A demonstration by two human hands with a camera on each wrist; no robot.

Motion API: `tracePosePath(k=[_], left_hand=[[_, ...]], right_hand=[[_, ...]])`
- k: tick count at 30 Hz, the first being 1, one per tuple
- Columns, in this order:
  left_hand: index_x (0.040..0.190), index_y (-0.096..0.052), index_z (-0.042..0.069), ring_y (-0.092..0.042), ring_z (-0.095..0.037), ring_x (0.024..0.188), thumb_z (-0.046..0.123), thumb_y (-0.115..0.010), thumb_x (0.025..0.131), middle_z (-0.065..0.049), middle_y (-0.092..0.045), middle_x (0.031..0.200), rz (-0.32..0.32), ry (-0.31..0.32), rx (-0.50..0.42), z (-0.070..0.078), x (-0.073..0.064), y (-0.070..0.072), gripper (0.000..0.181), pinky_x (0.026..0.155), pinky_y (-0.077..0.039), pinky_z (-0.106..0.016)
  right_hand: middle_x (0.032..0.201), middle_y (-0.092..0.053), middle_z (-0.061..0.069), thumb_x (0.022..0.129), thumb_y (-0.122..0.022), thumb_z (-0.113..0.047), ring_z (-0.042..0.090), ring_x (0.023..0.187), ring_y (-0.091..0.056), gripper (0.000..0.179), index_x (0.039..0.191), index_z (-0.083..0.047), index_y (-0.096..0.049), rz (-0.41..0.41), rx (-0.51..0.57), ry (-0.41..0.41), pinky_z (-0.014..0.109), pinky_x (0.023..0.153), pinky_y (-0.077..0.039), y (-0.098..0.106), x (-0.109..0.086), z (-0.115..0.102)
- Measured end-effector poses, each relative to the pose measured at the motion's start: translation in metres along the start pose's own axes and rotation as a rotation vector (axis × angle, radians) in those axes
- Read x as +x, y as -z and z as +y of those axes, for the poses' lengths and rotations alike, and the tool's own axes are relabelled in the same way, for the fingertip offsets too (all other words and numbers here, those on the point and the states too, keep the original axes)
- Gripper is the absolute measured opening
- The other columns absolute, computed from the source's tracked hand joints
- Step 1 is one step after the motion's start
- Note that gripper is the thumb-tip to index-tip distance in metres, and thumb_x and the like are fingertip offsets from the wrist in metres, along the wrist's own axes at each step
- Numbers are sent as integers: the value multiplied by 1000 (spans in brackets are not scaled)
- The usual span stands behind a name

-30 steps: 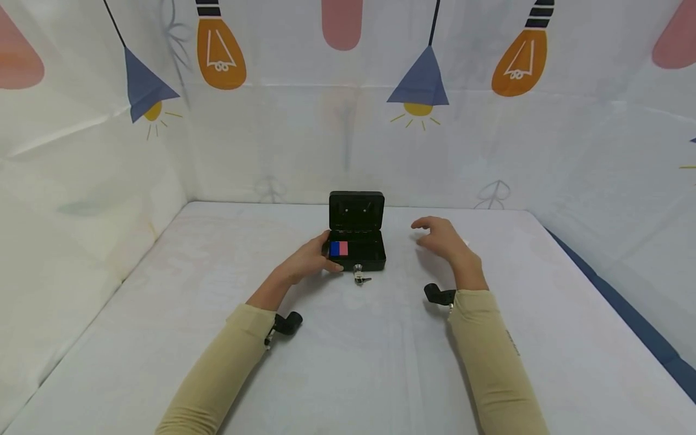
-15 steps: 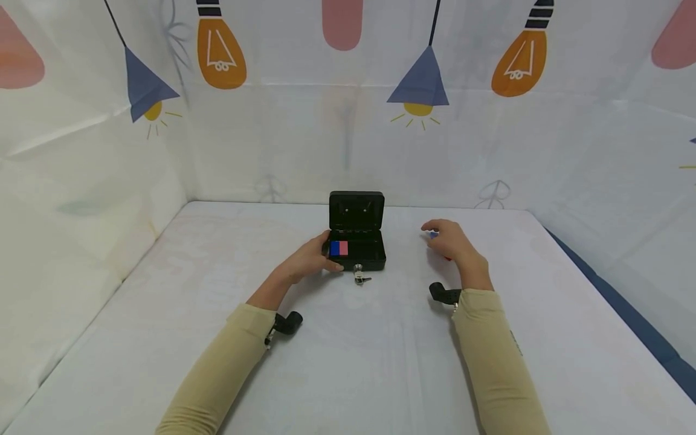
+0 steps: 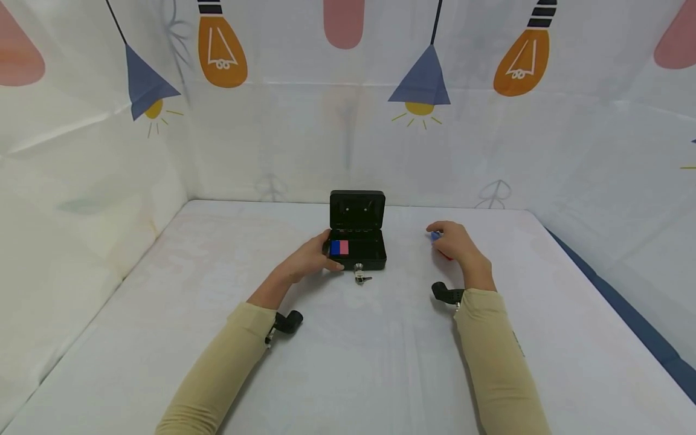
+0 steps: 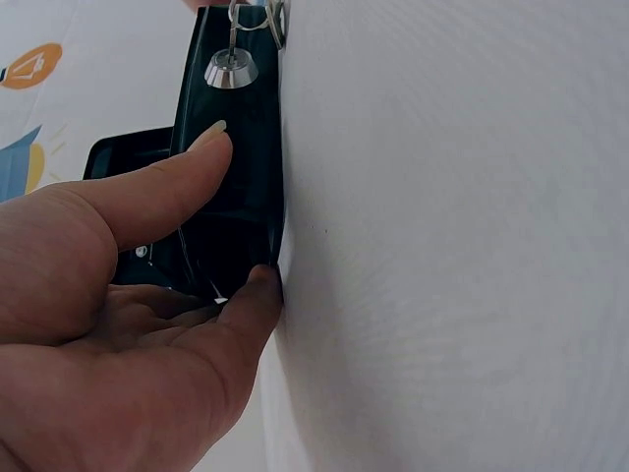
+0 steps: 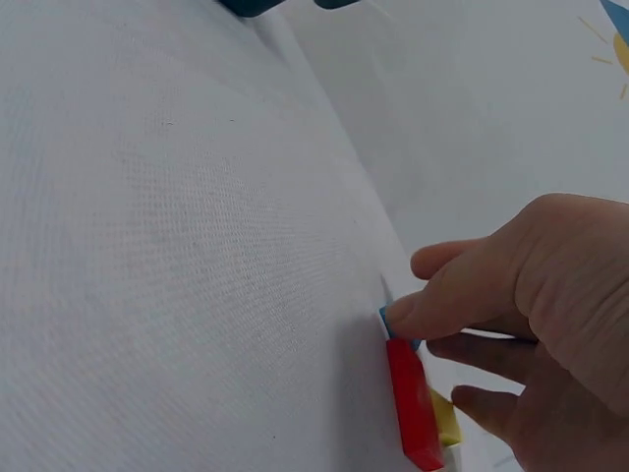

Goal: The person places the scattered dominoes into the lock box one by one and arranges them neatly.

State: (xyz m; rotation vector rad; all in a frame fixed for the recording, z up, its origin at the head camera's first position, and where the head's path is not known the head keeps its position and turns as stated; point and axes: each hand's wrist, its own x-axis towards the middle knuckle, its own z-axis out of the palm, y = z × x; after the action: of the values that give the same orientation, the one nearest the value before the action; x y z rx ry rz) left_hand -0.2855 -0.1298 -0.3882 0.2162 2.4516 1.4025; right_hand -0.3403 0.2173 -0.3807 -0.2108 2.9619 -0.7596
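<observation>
In the head view, my left hand [image 3: 307, 260] holds the left side of a black cash box [image 3: 372, 264], whose lid [image 3: 356, 209] stands up. My thumb lies on its front face in the left wrist view. Inside at the left sit a blue block [image 3: 335, 247] and a pink block [image 3: 344, 247]. Keys [image 3: 361, 278] hang from the front lock. My right hand [image 3: 457, 243] is over a group of blocks to the right: in the right wrist view the thumb touches a blue block [image 5: 387, 317], beside a red block [image 5: 413, 403] and a yellow block [image 5: 447, 418].
A white cloth covers the table [image 3: 348, 362], and white printed sheeting [image 3: 304, 139] rises behind it and at the sides. A dark blue strip [image 3: 620, 302] runs along the right edge. Small wrist cameras are worn on both forearms.
My right hand has moved right and slightly nearer, away from the box and onto the blocks, with blue and red coming into sight around it. The left hand and box have stayed put.
</observation>
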Motion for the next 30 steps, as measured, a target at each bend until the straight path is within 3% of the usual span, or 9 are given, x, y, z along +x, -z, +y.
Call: tracePosePath(k=[3,9,20,30], left_hand=[[161,-6,11,-21,-27,153,13,-79,83,-10,-22,166,3,5,1,0,-1,0,107,123,-22,-49],[161,-6,12,-23,-27,152,13,-79,83,-10,-23,166,3,7,-6,-1,-1,1,106,122,-24,-50],[161,-6,11,-20,-28,153,13,-78,84,-10,-21,166,6,6,-2,1,-4,1,105,122,-23,-50],[161,-7,12,-23,-26,152,11,-78,83,-10,-23,166,3,5,-10,2,-2,-1,106,122,-24,-49]], right_hand=[[147,-47,28,79,-44,3,37,126,-45,59,136,-3,-57,2,-14,-3,44,92,-42,-1,1,1],[145,-48,27,79,-45,5,35,112,-46,58,134,-3,-59,12,-15,-9,34,70,-45,-2,4,0],[143,-52,26,81,-47,5,35,112,-47,52,131,-1,-62,54,-35,-10,36,80,-45,-2,0,-6],[140,-55,24,87,-53,-4,34,111,-50,45,131,-3,-62,42,6,-15,34,76,-46,-3,-2,-7]])
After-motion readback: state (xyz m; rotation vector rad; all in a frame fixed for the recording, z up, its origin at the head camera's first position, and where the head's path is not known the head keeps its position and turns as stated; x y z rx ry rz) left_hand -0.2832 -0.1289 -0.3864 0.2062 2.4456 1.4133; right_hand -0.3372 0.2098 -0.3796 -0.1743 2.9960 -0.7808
